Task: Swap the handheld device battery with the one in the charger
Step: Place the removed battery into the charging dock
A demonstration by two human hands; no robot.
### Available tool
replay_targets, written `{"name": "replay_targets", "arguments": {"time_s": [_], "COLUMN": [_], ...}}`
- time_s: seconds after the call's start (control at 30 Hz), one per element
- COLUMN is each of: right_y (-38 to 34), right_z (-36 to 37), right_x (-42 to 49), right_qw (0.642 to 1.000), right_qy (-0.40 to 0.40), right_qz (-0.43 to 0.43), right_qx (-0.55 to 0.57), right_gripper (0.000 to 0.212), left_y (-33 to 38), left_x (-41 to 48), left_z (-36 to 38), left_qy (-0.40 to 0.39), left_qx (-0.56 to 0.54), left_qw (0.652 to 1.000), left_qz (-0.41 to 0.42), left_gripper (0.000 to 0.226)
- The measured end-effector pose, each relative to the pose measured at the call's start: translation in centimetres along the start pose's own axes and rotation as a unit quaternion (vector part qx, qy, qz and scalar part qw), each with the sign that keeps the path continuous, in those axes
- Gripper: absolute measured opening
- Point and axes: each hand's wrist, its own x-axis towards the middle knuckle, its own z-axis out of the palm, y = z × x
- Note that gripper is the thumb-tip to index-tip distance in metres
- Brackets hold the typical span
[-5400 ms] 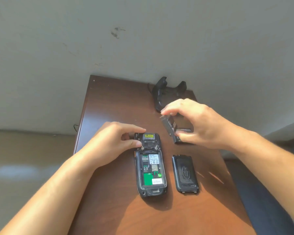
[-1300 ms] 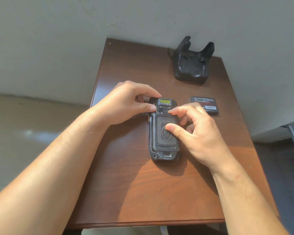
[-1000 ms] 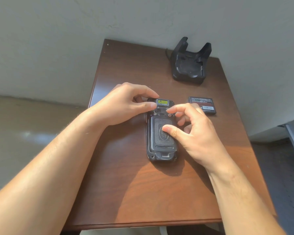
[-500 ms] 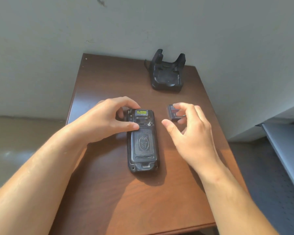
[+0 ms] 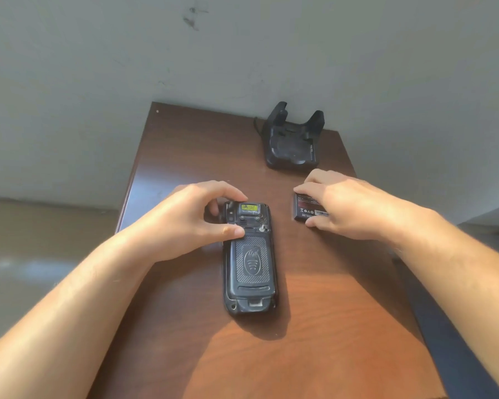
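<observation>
The handheld device (image 5: pixel 249 259) lies face down on the wooden table (image 5: pixel 329 326) with its back cover (image 5: pixel 252 264) fitted, so the step in hand looks like the second half of the swap: getting the loose battery (image 5: pixel 307 208) into the charger (image 5: pixel 294 141). The right hand (image 5: pixel 355 207) is curled over that battery, fingers draped along its far edge and the thumb tucked against its near edge, a pinch closing on it while it lies flat on the table; whether it is squeezed firmly or only touched cannot be told. The charger stands just beyond this grip, toward the wall, its cradle looking empty as far as can be seen. The left hand (image 5: pixel 190 223) holds the top end of the device, thumb pressed on the seam where the cover meets the head and fingers hooked round the far end, steadying it; the rest of the device runs back from that grip toward the person. The next move probably calls for lifting the battery clear, carrying it forward, and turning it so its contacts meet the charger's pins before pressing it down. Which slot takes it cannot be read from here.
</observation>
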Motion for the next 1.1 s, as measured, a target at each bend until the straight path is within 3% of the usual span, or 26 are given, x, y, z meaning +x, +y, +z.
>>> {"name": "replay_targets", "arguments": {"time_s": [0.1,0.17,0.27,0.37,0.5,1.1], "right_y": [0.2,0.4,0.7,0.9,1.3,2.5], "right_z": [-0.8,-1.7,-3.2,-3.8,-3.4,-4.2], "right_x": [0.8,1.7,3.6,5.6,7.5,7.5], "right_qw": [0.999,0.989,0.944,0.907,0.933,0.974], "right_qy": [0.033,0.111,0.245,0.299,0.257,0.165], "right_qz": [-0.014,-0.012,0.005,0.021,0.024,0.041], "right_qx": [0.009,0.093,0.221,0.296,0.249,0.148], "right_gripper": [0.052,0.047,0.045,0.048,0.053,0.05], "left_y": [0.2,0.3,0.0,-0.2,-0.4,-0.5], "left_x": [0.0,0.1,0.1,-0.1,0.1,0.1], "left_z": [-0.1,-0.2,-0.1,0.0,0.0,0.1], "left_qy": [0.002,0.003,0.007,0.007,0.004,0.001], "left_qx": [-0.002,-0.004,-0.004,-0.002,-0.002,-0.001], "left_qw": [1.0,1.0,1.0,1.0,1.0,1.0], "left_qz": [0.001,0.001,-0.004,-0.005,-0.003,-0.002], "left_gripper": [0.042,0.042,0.044,0.044,0.046,0.046]}}
